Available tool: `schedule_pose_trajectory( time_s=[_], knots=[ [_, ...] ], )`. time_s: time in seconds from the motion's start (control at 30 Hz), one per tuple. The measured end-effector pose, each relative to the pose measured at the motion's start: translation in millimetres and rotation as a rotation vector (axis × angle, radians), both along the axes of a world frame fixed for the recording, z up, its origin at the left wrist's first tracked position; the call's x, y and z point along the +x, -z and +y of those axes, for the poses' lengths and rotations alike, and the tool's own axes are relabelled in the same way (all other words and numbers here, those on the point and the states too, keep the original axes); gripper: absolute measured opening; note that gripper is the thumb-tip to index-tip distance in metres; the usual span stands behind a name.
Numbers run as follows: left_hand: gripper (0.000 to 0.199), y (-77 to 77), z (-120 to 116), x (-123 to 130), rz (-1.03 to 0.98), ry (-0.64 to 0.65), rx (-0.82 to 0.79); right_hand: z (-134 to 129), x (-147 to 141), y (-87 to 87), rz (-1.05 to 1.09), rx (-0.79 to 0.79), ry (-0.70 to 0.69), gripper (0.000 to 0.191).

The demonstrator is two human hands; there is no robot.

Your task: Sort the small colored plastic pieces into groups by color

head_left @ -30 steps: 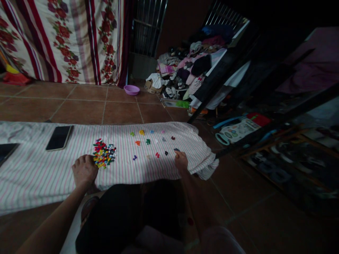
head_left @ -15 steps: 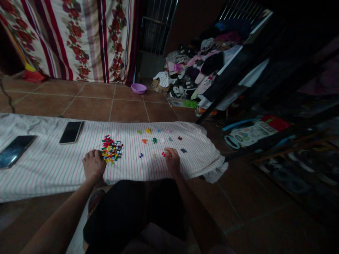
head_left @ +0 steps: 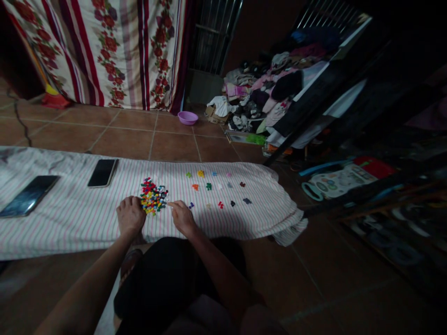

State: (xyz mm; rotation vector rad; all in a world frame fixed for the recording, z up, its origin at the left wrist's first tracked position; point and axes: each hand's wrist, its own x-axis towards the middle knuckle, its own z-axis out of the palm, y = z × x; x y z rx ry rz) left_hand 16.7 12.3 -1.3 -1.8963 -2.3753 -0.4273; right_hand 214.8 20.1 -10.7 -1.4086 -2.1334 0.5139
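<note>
My left hand (head_left: 131,216) rests on the striped cloth (head_left: 80,218), fingers lying down against the left edge of a pile of small multicoloured pieces (head_left: 152,197). At the pile's right edge is my right hand (head_left: 182,217), its index finger stretched out and touching or nearly touching the pieces; nothing shows in it. Farther right lie small groups sorted by colour, among them yellow (head_left: 200,173), orange (head_left: 195,187), dark green (head_left: 208,186), red (head_left: 220,204), black (head_left: 233,204), dark grey (head_left: 247,201) and brown (head_left: 242,184).
Two phones, one nearer (head_left: 30,195) and one farther (head_left: 102,173), lie on the cloth at the left. Beyond it, a purple basin (head_left: 187,118) stands on the tiled floor, near a heap of clothes (head_left: 258,93). A floral curtain (head_left: 129,51) hangs behind.
My right hand has moved left from beside the red group to the pile, uncovering the black group. My left hand stays beside the pile. The view has shifted slightly.
</note>
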Motion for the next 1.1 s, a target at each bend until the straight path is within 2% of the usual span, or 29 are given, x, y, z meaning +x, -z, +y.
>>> schedule_pose_trajectory(
  time_s=[0.3,0.6,0.87,1.1],
  knots=[
    [0.032,-0.4,1,0,-0.033,-0.003,-0.020,13,-21,-6.2,-0.126,-0.052,0.040,0.035],
    [0.031,-1.5,1,0,-0.006,-0.005,-0.015,12,-24,-8.8,-0.148,-0.077,0.099,0.017],
    [0.031,0.4,0,0,-0.003,-0.004,-0.009,5,-22,-4.9,-0.190,-0.062,0.112,0.021],
    [0.031,-6.9,-1,2,-0.019,0.001,-0.016,-3,-14,-7.1,-0.176,-0.087,0.091,0.014]
  ],
)
